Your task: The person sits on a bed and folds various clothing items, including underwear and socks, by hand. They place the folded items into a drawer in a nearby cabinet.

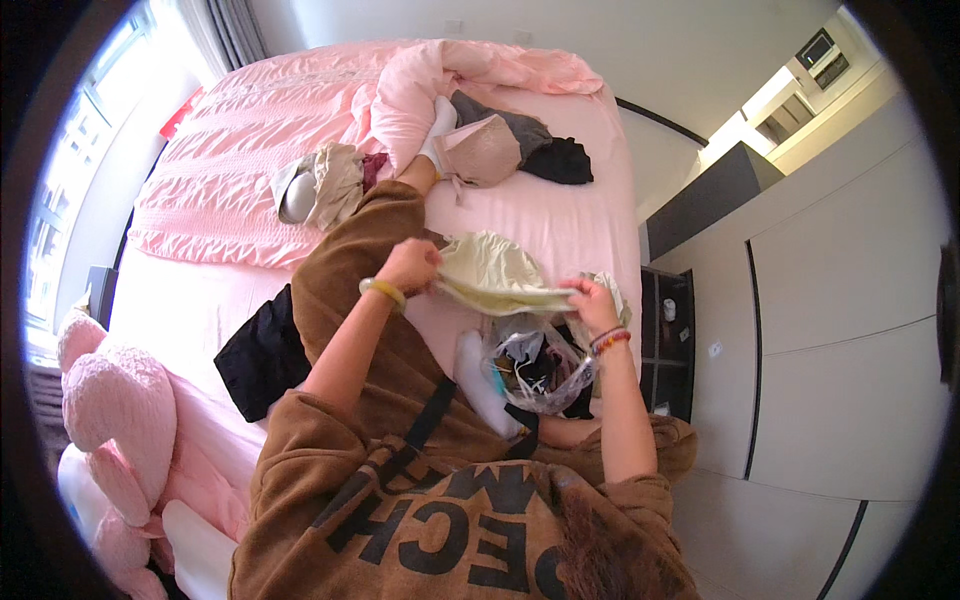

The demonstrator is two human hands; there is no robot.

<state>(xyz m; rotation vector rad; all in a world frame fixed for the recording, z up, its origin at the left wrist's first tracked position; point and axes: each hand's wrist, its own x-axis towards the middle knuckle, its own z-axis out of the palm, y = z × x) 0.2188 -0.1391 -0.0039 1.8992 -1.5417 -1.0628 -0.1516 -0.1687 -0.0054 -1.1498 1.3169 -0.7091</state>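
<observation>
A pale green fabric garment (499, 262) is stretched sideways between my two hands, over the pink bed sheet (577, 225). My left hand (411, 266) pinches one end of its edge. The other end is gripped by my right hand (594, 304), and the band between them sags slightly. Just below the garment, between my legs, sits a clear plastic bag (577, 386) with its mouth up. Dark and light fabric pieces (529, 360) lie in it, too jumbled to tell apart. Off-white crumpled fabric (611, 289) shows behind my right hand.
Beyond my outstretched leg lie a pale pink padded garment (480, 154), grey cloth (499, 120) and black cloth (559, 160). Beige clothing (334, 187) rests on the quilt (240, 165). Black cloth (262, 356) is at left, near a pink plush toy (120, 397). Cabinets (840, 300) stand right.
</observation>
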